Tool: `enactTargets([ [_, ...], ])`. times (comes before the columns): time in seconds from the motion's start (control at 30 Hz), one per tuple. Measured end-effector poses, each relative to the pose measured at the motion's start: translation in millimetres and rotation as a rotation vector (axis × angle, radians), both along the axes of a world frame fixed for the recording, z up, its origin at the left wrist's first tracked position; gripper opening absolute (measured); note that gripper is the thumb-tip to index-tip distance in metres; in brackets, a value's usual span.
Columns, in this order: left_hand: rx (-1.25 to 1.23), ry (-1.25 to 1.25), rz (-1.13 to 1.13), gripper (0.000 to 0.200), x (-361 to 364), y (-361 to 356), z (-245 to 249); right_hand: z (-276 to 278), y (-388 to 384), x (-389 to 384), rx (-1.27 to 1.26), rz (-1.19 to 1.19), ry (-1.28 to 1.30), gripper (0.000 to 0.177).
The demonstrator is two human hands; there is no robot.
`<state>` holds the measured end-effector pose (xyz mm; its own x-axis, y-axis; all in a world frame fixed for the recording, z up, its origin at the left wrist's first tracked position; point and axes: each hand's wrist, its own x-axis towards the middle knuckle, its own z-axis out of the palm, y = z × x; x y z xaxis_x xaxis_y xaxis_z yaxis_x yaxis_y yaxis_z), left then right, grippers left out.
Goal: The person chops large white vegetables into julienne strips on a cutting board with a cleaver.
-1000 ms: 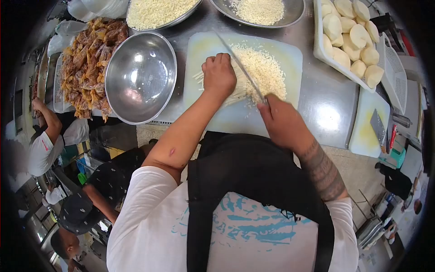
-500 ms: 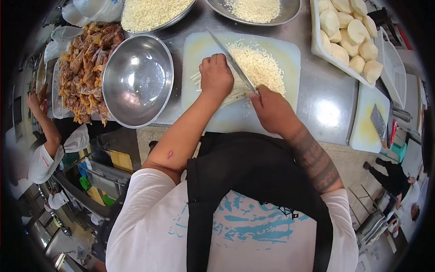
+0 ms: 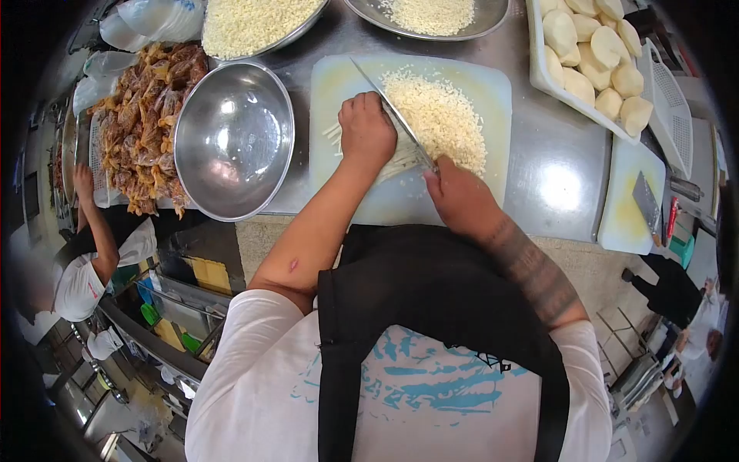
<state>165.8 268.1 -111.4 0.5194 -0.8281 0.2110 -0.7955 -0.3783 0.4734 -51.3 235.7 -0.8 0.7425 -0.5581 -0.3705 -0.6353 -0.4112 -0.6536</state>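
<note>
My right hand (image 3: pixel 460 194) is wrapped around the handle of a kitchen knife (image 3: pixel 396 115). Its long blade runs diagonally across the white cutting board (image 3: pixel 485 81), the tip pointing to the upper left. Just left of the blade, my left hand (image 3: pixel 368 131) is closed, knuckles up, over a bundle of thin pale vegetable strips (image 3: pixel 396 165). Some strip ends stick out on its left side; its fingertips are hidden. Right of the blade lies a heap of finely diced pale vegetable (image 3: pixel 443 119).
Left of the board stands a steel bowl (image 3: pixel 235 142), beside piled brown marinated meat (image 3: pixel 142 131). Two bowls of pale dice (image 3: pixel 258 27) (image 3: pixel 431 15) are behind. A white crate (image 3: pixel 573 92) holds peeled vegetables; a cleaver (image 3: pixel 647 200) lies on another board (image 3: pixel 616 208). Another person's hand (image 3: pixel 83 183) is far left.
The knife tip is slightly lower, and the blade remains beside my left hand. My left hand keeps its place on the strips. The other person's hand at the left has shifted rightward and down.
</note>
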Motion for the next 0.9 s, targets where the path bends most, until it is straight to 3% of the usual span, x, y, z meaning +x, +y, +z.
enactTargets([
  [0.17,-0.011,0.01,-0.005,0.018,1,-1,-1,41,12,-14,0.048,0.003,-0.095,0.033],
  [0.27,0.005,0.04,0.012,0.018,-1,1,1,-12,9,-1,-0.021,-0.038,-0.019,0.032],
  [0.4,-0.009,0.042,-0.01,0.018,3,2,-2,20,8,1,-0.071,-0.029,-0.094,0.032],
  [0.47,-0.022,0.055,-0.015,0.019,3,1,-4,38,25,-15,0.046,-0.024,-0.089,0.032],
  [0.57,0.021,0.077,-0.017,0.019,1,2,-1,-24,19,-1,-0.059,-0.076,-0.072,0.031],
  [0.77,-0.005,0.06,-0.033,0.018,5,2,-5,31,40,-19,0.048,-0.055,-0.117,0.032],
  [0.87,-0.013,0.045,-0.035,0.018,2,4,-2,-29,29,2,-0.106,-0.097,-0.086,0.034],
  [0.9,-0.036,0.044,-0.037,0.018,3,4,-5,-16,27,2,-0.111,-0.095,-0.088,0.034],
])
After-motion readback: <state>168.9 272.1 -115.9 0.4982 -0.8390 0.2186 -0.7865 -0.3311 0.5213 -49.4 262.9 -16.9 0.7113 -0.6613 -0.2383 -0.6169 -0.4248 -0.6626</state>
